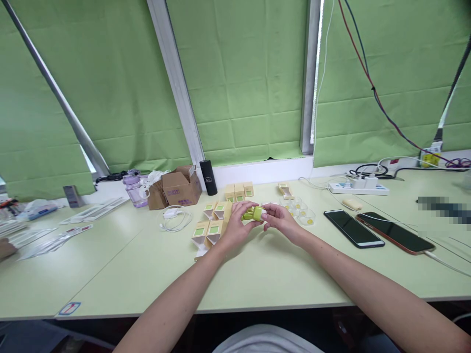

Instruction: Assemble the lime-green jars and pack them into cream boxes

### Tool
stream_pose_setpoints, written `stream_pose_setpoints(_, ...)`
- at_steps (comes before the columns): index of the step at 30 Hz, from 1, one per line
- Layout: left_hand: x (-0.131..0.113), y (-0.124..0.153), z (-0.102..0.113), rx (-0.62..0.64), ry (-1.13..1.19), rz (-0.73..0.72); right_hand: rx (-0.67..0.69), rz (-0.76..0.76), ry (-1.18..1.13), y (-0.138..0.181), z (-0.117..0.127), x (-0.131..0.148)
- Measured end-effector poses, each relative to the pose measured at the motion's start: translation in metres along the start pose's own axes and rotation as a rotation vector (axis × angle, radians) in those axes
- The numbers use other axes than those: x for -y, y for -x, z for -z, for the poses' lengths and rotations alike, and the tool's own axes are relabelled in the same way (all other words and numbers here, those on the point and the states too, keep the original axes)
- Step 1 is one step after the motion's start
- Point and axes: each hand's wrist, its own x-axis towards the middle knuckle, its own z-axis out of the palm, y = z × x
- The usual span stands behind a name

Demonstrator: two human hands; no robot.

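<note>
Green item (258, 213): one, seemingly mid-work; curled left hand (240, 218) holds it, right hand (281, 220) pinches its end. Boxes (215, 228), eight o'clock: flaps not yet shut. Cups (307, 217): two o'clock.

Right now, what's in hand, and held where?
A small green item: the left hand grips its left end, the right hand its right end. Fingers hide the exact contacts.

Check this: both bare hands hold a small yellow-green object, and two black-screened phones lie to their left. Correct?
Wrong side: the head view shows two black-screened phones right of both bare hands, which hold the small yellow-green object.
</note>
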Motion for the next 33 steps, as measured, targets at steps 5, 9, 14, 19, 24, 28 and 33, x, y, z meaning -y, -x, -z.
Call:
stream_pose_setpoints(5,0.022,-0.005,-0.001,-0.067,0.174,0.139,-0.104,0.051,0.372,-0.001,0.01,0.015)
stream_pose_setpoints(9,0.032,-0.01,0.0,-0.051,0.455,0.206,-0.276,0.065,1.131,0.003,0.026,0.042)
stream_pose_setpoints(14,0.032,-0.013,0.0,-0.082,0.626,0.249,-0.362,-0.33,1.688,0.009,0.054,0.071)
stream_pose_setpoints(19,0.033,-0.013,0.001,-0.127,0.695,0.282,-0.295,-0.492,1.779,0.01,0.066,0.071)
stream_pose_setpoints(24,0.029,-0.012,0.004,-0.125,0.715,0.279,-0.213,-0.53,1.793,0.011,0.059,0.068)
stream_pose_setpoints(28,0.025,-0.012,0.004,-0.116,0.712,0.271,-0.163,-0.493,1.783,0.013,0.049,0.068)
stream_pose_setpoints(33,0.03,-0.013,0.003,-0.133,0.716,0.275,-0.051,-0.304,1.768,0.015,0.019,0.06)
